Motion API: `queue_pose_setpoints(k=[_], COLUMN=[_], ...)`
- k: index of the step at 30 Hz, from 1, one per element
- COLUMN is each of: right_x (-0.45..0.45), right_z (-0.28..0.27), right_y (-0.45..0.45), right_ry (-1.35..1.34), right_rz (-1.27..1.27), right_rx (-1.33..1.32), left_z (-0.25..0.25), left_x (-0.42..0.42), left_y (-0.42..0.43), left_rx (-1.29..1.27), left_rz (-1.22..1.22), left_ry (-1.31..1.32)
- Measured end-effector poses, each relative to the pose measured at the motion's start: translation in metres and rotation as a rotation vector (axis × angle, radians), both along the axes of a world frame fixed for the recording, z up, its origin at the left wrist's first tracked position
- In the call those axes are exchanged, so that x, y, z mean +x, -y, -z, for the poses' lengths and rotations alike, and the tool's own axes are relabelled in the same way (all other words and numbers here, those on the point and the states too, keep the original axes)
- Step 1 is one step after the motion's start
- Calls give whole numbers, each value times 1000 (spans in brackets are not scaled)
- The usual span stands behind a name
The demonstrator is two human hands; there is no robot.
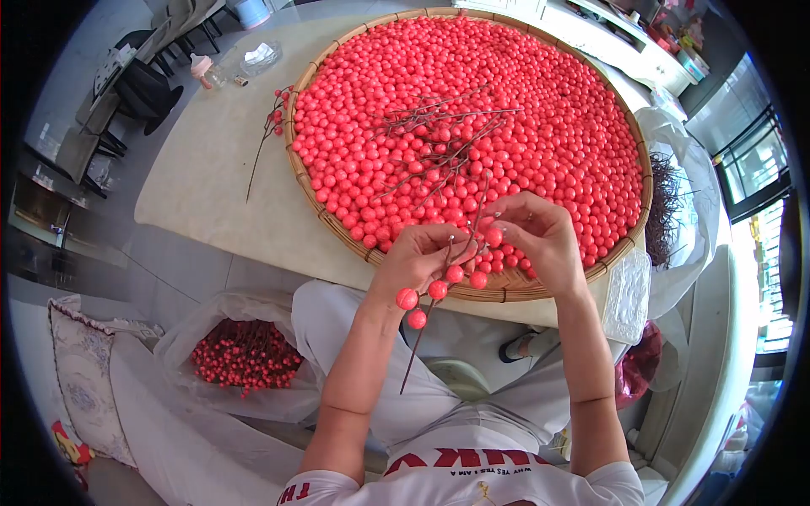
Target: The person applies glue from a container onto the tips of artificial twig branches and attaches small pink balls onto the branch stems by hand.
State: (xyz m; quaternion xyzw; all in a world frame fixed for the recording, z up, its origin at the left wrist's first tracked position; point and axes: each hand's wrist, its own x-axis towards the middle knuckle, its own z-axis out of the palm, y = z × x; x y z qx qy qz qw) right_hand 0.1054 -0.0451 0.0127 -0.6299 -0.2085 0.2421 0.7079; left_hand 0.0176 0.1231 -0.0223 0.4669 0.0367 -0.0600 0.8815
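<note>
Between both hands, over the near rim of a round woven tray point(314, 190), is a brown artificial berry branch point(419, 339) with several red berries on its twigs. My left hand point(419, 257) is closed around the branch's middle. My right hand point(540, 240) pinches a red berry point(493, 237) by the branch's upper part, fingertips close to a twig end. Loose red berries point(540, 93) fill the tray in a thick layer. Several bare brown branches point(447, 156) lie on top of them. To the tray's left, a finished berry branch point(272, 126) rests on the table.
The tray stands on a pale table point(211, 169). A baby bottle point(202, 69) and a clear bowl point(260, 57) are at its far left. A bag of berry branches point(245, 354) sits low left; a bag of bare branches point(662, 211) stands right. A clear plastic box point(627, 295) lies by the rim.
</note>
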Motion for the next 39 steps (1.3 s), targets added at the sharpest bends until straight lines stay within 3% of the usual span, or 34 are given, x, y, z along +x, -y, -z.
queue_pose_setpoints(k=[18, 28, 33, 39], right_x=[-10, 0, 4, 12], right_z=[-4, -3, 8, 12], right_y=[3, 9, -1, -1], right_ry=[184, 91, 43, 57], right_rz=[-21, -105, -24, 31], right_rx=[45, -155, -26, -94], left_z=[-3, 4, -14, -9], left_x=[-1, 2, -1, 0], left_y=[6, 3, -2, -9], left_rx=[-11, -3, 165, 177], left_rz=[3, 62, -47, -161], left_ry=[-26, 17, -43, 13])
